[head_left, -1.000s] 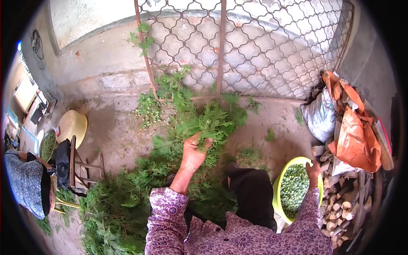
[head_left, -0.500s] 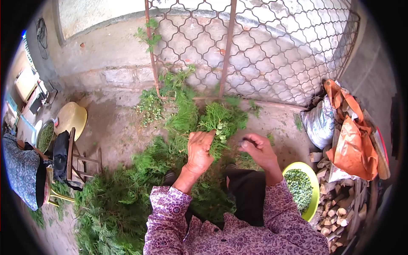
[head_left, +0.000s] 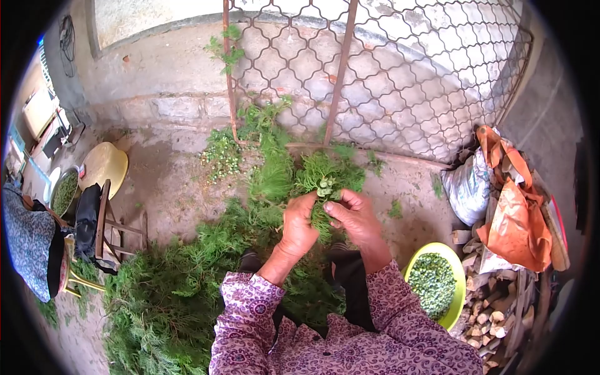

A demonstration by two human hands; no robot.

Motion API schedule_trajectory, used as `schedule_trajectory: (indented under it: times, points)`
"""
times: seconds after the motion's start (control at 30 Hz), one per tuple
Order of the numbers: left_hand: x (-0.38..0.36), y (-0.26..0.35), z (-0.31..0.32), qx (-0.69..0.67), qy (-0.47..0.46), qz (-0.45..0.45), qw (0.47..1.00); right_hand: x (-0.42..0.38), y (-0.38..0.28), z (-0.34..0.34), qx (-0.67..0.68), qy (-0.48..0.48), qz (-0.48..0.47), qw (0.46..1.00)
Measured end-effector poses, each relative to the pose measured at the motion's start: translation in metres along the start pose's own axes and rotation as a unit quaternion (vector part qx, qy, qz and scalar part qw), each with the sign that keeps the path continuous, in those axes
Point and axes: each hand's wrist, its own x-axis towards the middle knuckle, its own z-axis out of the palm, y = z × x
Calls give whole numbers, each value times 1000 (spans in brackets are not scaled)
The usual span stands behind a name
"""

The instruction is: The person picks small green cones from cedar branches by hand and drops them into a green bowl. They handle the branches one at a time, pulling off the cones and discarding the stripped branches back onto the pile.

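My left hand [head_left: 299, 225] is closed around a green cypress sprig [head_left: 317, 172] that bears a cluster of pale green cones [head_left: 325, 185]. My right hand [head_left: 356, 220] meets it from the other side, thumb and forefinger pinched together at the sprig just below the cones. What exactly sits between those fingertips is hidden. Beneath both hands, a large heap of cut cypress branches [head_left: 169, 294] spreads around my feet and to the left. Close to my right forearm stands a yellow-green basin [head_left: 459, 284] holding many small green cones [head_left: 431, 284].
A metal lattice grille [head_left: 340, 75] leans on the wall ahead. At right are stacked firewood [head_left: 494, 315], an orange bag [head_left: 517, 219] and a white sack [head_left: 469, 190]. Another person [head_left: 28, 240] sits at left near a wooden stool [head_left: 103, 219], a bowl [head_left: 64, 194] and a yellow basin [head_left: 119, 175].
My right hand has moved left and inward, from apart beside the basin to the sprig in my left hand. The left hand keeps its grip and has shifted slightly right.
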Motion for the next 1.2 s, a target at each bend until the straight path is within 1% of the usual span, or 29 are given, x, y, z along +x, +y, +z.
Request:
schedule_trajectory:
  times: [0.03,0.07,0.1,0.13,0.17,0.2,0.27,0.3,0.4,0.47,0.5,0.53,0.57,0.6,0.67,0.7,0.73,0.77,0.8,0.87,0.9,0.97,1.0,1.07,1.1,1.13,1.17,1.2]
  points:
    - [-1,0,3,-112,13,-43,993,-1,0,2,17,14,1,1000]
    - [-2,-1,3,-112,14,-43,993,-1,1,4,33,27,2,999]
    - [-1,5,0,-217,0,-124,968,-2,2,3,33,26,2,999]
    - [0,9,-3,-317,-14,-202,927,-1,5,2,52,38,-2,998]
    - [1,10,-7,-382,-40,-251,889,-1,6,0,72,50,-6,996]
    - [1,11,-8,-381,-40,-251,889,-1,6,-2,72,50,-7,996]
    - [1,13,-11,-481,-24,-315,818,-2,7,-5,43,44,-28,998]
    - [2,15,-11,-493,-18,-337,802,-1,9,-5,44,44,-28,998]
    - [3,11,-7,-497,-3,-360,789,-1,15,-6,62,23,-39,997]
    - [4,13,-8,-502,-2,-360,786,-2,18,-9,97,24,-11,995]
    - [4,12,-10,-515,-25,-362,776,-2,15,-9,98,24,-10,995]
    - [3,11,-11,-527,-49,-365,766,-4,10,-7,149,19,35,988]
    - [3,13,-12,-527,-48,-365,766,-6,6,-5,199,13,81,977]
    - [2,18,-13,-514,-33,-381,768,-8,4,-5,200,13,82,976]
    - [3,25,-18,-499,-18,-398,769,-13,3,-7,280,13,66,958]
    - [5,27,-21,-512,-2,-415,752,-10,9,-14,281,13,66,957]
    - [6,28,-23,-525,13,-432,734,-6,19,-23,391,-101,70,912]
    - [5,25,-20,-523,42,-437,730,-3,27,-31,491,-213,71,842]
    - [4,19,-19,-523,41,-437,730,-6,23,-29,491,-212,71,842]
    - [4,9,-20,-525,-17,-345,778,-15,10,-25,508,-124,120,844]
    - [5,11,-20,-524,-16,-344,779,-17,6,-25,508,-126,120,844]
    - [8,17,-21,-480,53,-409,774,-17,-2,-28,476,-131,81,866]
    - [8,18,-21,-480,53,-410,774,-17,-2,-33,477,-131,81,865]
    - [7,19,-19,-436,58,-404,802,-17,-2,-43,421,-122,22,898]
    - [7,18,-18,-436,56,-404,802,-18,-10,-39,372,-82,6,925]
    - [5,16,-16,-417,38,-377,826,-18,-15,-36,372,-81,6,925]
    - [4,14,-15,-397,20,-349,849,-16,-19,-34,282,-35,-17,959]
    - [2,11,-12,-395,19,-350,849,-14,-22,-31,189,13,-39,981]
